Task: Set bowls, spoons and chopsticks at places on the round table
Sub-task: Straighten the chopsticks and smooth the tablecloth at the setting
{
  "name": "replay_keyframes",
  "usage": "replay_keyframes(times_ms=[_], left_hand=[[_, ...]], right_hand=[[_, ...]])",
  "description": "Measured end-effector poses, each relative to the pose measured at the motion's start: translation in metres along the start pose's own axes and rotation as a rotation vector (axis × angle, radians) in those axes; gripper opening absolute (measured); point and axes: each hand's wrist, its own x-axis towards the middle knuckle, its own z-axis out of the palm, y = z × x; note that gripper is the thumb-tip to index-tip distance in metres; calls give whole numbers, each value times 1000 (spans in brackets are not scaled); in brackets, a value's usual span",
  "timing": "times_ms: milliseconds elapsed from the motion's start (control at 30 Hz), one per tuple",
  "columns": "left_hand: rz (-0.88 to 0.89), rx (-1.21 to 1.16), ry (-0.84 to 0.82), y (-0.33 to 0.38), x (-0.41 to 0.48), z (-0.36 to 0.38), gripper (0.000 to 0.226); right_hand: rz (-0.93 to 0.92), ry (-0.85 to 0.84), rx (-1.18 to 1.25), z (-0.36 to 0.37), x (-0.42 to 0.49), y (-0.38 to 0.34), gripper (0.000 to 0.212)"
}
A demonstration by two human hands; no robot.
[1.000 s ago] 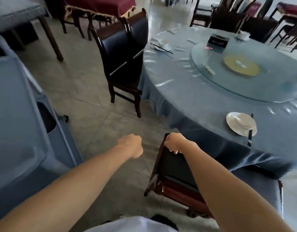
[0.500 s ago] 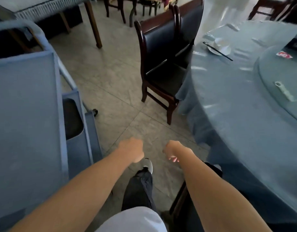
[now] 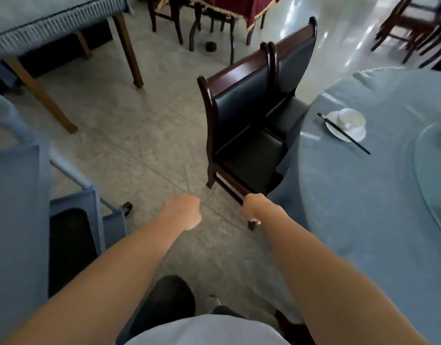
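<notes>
The round table (image 3: 363, 207) under a blue cloth fills the right side. Near its far edge lies one place setting: a white bowl (image 3: 351, 117) on a white plate (image 3: 356, 134), with black chopsticks (image 3: 358, 145) laid across the plate's left rim. I cannot make out a spoon there. My left hand (image 3: 183, 211) and my right hand (image 3: 258, 207) are stretched out over the floor, left of the table. Both have curled fingers and hold nothing.
Two dark chairs (image 3: 249, 115) stand together against the table's left edge. A glass turntable (image 3: 428, 175) sits on the table at right. A blue service cart (image 3: 17, 195) stands at left. Other tables and chairs stand at the back.
My right hand has let go of the near chair's back. The view has swung left along the table, so the near place setting and that chair have left the view.
</notes>
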Motion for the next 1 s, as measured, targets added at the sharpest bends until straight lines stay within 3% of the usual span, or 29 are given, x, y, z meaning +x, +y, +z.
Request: replay_keyframes(times_ms=[200,400,533,733,1000], left_hand=[[138,72,58,-33,125,-85,22],[363,131,208,-59,258,-202,25],[569,143,411,-59,341,-295,29],[767,186,604,-37,462,-394,31],[1034,283,634,12,598,-481,34]], right_hand=[[0,146,7,-84,88,-38,20],[191,197,173,-192,163,-71,34],[385,472,282,-278,196,-96,32],[503,847,310,-386,263,-106,44],[803,692,538,-464,372,-66,47]])
